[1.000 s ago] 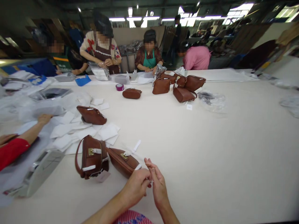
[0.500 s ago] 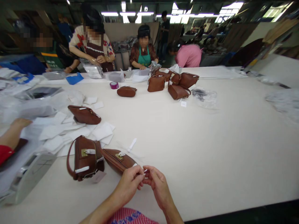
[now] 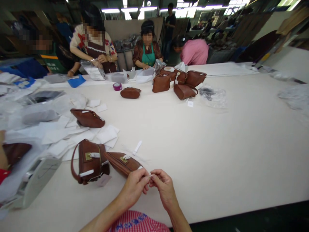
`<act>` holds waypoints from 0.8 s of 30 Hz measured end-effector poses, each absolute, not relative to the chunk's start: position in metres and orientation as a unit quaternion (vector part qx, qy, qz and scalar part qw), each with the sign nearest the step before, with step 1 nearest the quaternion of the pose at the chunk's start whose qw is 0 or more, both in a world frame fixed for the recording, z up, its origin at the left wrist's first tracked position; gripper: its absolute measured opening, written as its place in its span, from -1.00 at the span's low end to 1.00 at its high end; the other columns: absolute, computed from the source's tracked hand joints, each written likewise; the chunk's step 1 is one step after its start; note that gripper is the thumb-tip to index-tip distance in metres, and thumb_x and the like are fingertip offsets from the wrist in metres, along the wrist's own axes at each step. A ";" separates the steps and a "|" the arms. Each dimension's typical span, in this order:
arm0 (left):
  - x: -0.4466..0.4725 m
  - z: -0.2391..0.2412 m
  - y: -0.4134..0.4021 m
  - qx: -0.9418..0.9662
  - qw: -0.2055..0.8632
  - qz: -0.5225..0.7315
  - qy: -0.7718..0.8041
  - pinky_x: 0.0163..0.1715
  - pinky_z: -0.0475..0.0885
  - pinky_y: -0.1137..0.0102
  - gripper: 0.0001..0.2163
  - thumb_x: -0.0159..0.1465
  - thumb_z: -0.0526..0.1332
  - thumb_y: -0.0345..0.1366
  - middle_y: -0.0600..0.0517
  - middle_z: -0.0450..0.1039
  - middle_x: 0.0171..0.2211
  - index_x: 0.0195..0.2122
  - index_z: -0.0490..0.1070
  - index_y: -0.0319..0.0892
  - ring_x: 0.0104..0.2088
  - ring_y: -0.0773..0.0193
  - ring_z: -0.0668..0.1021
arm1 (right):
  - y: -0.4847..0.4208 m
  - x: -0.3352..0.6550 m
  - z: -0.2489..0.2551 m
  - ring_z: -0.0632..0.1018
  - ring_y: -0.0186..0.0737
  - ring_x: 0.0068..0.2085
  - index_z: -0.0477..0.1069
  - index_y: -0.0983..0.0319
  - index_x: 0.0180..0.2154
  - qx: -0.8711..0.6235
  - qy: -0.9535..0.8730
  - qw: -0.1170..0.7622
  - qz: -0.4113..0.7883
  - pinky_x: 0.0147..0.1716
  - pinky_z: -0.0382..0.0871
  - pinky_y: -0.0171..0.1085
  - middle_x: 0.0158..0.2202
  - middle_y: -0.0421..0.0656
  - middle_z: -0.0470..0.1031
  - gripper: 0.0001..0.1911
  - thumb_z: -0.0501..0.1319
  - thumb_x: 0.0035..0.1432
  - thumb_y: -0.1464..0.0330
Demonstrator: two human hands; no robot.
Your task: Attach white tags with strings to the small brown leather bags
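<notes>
Fingertips of my left hand (image 3: 135,185) and my right hand (image 3: 164,187) meet in a pinch above the near side of the table. Between them shows a thin white strip (image 3: 150,176), mostly covered by the fingers. Just behind my left hand lies a brown leather handbag (image 3: 125,163) with a gold clasp wrapped in white; its right end is partly hidden by that hand. To its left stands a second brown handbag (image 3: 90,159) with a looped handle, white wrapping on its hardware and a pale hang tag (image 3: 104,180).
White paper sheets (image 3: 84,135) spread at left, with another brown bag (image 3: 87,118) behind them. A co-worker's arm (image 3: 3,154) reaches in beside a grey box (image 3: 40,178). Several brown bags (image 3: 161,83) cluster at the far side, near purple tape (image 3: 117,86) and plastic wrap (image 3: 214,96).
My right hand's fingers have closed in to a pinch at the white strip. At the left edge, the co-worker's arm has drawn back, showing more of a dark brown bag. The view has shifted slightly.
</notes>
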State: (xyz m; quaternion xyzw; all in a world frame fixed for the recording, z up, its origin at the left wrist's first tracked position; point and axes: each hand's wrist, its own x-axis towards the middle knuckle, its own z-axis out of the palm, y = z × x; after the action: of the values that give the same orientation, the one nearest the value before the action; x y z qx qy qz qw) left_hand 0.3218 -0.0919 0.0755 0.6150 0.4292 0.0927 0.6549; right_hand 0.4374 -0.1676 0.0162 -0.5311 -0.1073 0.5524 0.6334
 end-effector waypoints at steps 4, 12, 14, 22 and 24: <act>0.320 0.079 -0.091 0.681 0.595 0.071 0.421 -0.59 0.26 0.49 -0.79 0.24 0.02 -0.22 0.09 0.32 -0.53 -0.47 0.31 -0.18 -0.60 0.39 0.37 | -0.167 0.439 0.017 0.43 -0.40 -0.57 0.41 0.25 -0.39 -0.504 -0.082 0.646 0.567 -0.59 0.33 -0.42 -0.59 -0.28 0.46 -0.58 0.46 -0.14 0.10; 0.321 0.073 -0.091 0.752 0.510 0.068 0.413 -0.48 0.24 0.48 -0.84 0.16 0.01 -0.35 0.10 0.27 -0.54 -0.56 0.20 -0.16 -0.51 0.36 0.38 | -0.167 0.438 0.013 0.45 -0.41 -0.56 0.36 0.24 -0.41 -0.483 -0.071 0.649 0.584 -0.60 0.38 -0.46 -0.60 -0.29 0.46 -0.57 0.48 -0.15 0.13; 0.321 0.069 -0.091 0.750 0.509 0.069 0.417 -0.50 0.23 0.48 -0.85 0.14 0.01 -0.35 0.10 0.27 -0.54 -0.57 0.21 -0.16 -0.51 0.36 0.38 | -0.167 0.437 0.014 0.46 -0.41 -0.56 0.37 0.25 -0.41 -0.481 -0.075 0.647 0.587 -0.61 0.38 -0.46 -0.60 -0.28 0.47 -0.58 0.47 -0.15 0.13; 0.320 0.063 -0.092 0.728 0.518 0.093 0.440 -0.51 0.21 0.47 -0.85 0.10 0.02 -0.33 0.11 0.28 -0.58 -0.60 0.19 -0.15 -0.53 0.36 0.38 | -0.168 0.436 0.017 0.50 -0.38 -0.54 0.36 0.25 -0.41 -0.488 -0.074 0.638 0.592 -0.61 0.44 -0.45 -0.58 -0.26 0.48 -0.56 0.47 -0.15 0.11; 0.320 0.064 -0.092 0.727 0.521 0.093 0.438 -0.51 0.21 0.47 -0.84 0.10 0.03 -0.31 0.10 0.28 -0.58 -0.60 0.19 -0.16 -0.53 0.35 0.38 | -0.168 0.436 0.016 0.50 -0.37 -0.54 0.36 0.25 -0.41 -0.492 -0.073 0.642 0.584 -0.60 0.44 -0.45 -0.58 -0.26 0.48 -0.55 0.47 -0.16 0.10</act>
State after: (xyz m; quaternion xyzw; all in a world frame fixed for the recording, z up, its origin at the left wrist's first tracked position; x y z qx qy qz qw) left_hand 0.3203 -0.0916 0.0638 0.7268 0.4378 0.0932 0.5209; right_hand 0.4361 -0.1678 0.0163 -0.4916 -0.0729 0.5843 0.6416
